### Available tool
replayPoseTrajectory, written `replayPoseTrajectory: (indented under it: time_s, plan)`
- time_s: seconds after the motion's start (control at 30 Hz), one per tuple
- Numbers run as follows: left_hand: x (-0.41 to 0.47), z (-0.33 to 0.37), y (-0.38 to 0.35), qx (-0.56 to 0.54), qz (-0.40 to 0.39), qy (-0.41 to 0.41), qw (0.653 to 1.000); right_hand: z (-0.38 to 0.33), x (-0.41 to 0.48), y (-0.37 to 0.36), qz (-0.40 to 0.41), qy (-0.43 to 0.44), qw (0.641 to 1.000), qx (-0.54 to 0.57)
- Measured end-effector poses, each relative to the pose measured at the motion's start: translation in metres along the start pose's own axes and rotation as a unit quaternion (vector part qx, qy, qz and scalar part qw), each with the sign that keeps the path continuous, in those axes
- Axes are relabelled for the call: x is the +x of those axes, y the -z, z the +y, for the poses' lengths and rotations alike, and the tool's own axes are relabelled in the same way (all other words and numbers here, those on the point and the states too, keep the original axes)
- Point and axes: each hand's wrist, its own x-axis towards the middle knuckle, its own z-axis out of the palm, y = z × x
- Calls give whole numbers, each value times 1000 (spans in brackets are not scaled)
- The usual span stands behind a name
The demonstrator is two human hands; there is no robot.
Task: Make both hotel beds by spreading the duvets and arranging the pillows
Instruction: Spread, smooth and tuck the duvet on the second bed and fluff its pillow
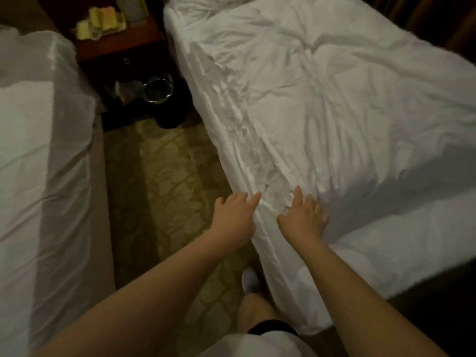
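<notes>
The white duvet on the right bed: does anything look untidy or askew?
Yes. The white fabric duvet is heavily creased, with bunched folds along its aisle-side edge, by the left hand and right hand.

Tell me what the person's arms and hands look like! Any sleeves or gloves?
No sleeves and no gloves: the left hand and right hand are bare, all the way up to the picture's edge. I see no watch, bracelet or ring, though the picture is dim.
</notes>
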Motion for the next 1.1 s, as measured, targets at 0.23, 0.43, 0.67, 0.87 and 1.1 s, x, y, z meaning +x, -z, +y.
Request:
replayPoseTrajectory:
  time_s: [0.23,0.43,0.67,0.87,1.1]
  plan:
    - [96,12,-35,52,-77,-129,987,7,60,-40,-1,-106,992,66]
    - [141,17,-57,13,-181,-172,968,1,87,-64,45,-150,984,83]
    - [139,31,-26,-79,7,-356,931,7,44,24,182,-153,971,0]
    - [119,16,0,82,-52,-480,872,17,-25,6,165,-298,939,-42]
    - [163,-79,65,128,-30,-432,892,-103,27,-5,48,-293,949,-108]
